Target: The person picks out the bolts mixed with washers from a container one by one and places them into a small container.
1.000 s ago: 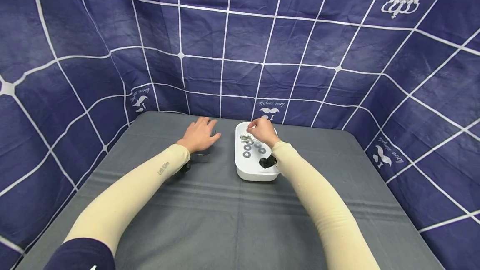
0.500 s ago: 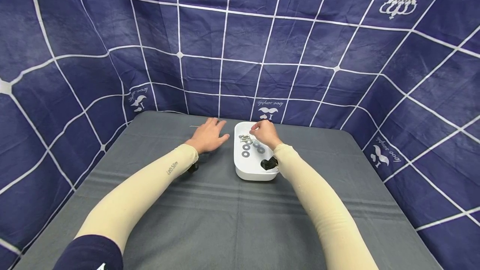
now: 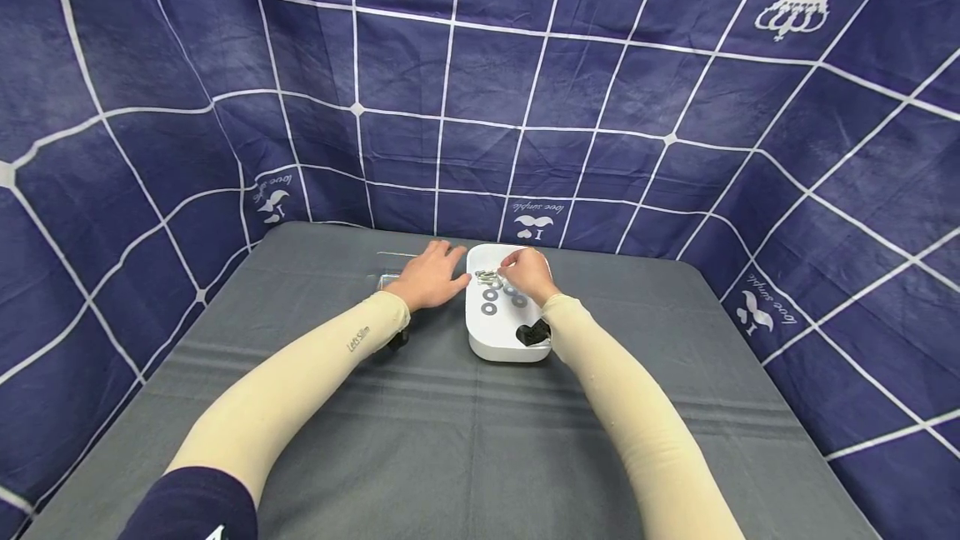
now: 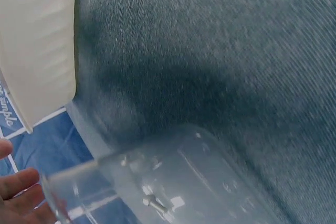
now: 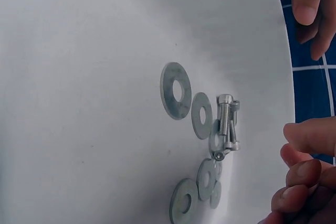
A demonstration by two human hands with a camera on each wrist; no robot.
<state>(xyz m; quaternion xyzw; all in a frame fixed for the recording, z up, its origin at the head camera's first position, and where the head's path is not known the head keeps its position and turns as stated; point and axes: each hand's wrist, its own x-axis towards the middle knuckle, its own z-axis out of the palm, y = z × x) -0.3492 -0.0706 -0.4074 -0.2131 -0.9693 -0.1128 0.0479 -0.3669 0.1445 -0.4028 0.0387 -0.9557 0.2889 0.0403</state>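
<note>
On the left of the bench [image 3: 420,440] sits a clear box [image 3: 387,281], partly hidden behind the left hand; in the left wrist view a single bolt [image 4: 153,203] shows through its side. The left hand [image 3: 427,276] comes next, its fingers nearly straight, its thumb set apart, with hold of nothing. Its fingertips are near the box's rim in the left wrist view (whether they touch it, I cannot tell), and its thumb is just beside the left wall of the tray.

In the white tray [image 3: 510,352], toward the far end, more bolts [image 5: 224,119] lie in a small heap overlapping a washer, and flat washers [image 5: 166,93] lie scattered around and nearer the person. Over the tray hangs the right hand [image 3: 528,276], its fingers bent, thumb and forefinger close together near the bolts. Nothing shows between the tips, but whether something small is hidden there I cannot tell.

Against the earlier frames, the left hand has moved rightward, from apart from the tray to right beside its wall, and more of the box now shows. The right hand has come lower toward the bolts. The washers keep their places in the tray.
</note>
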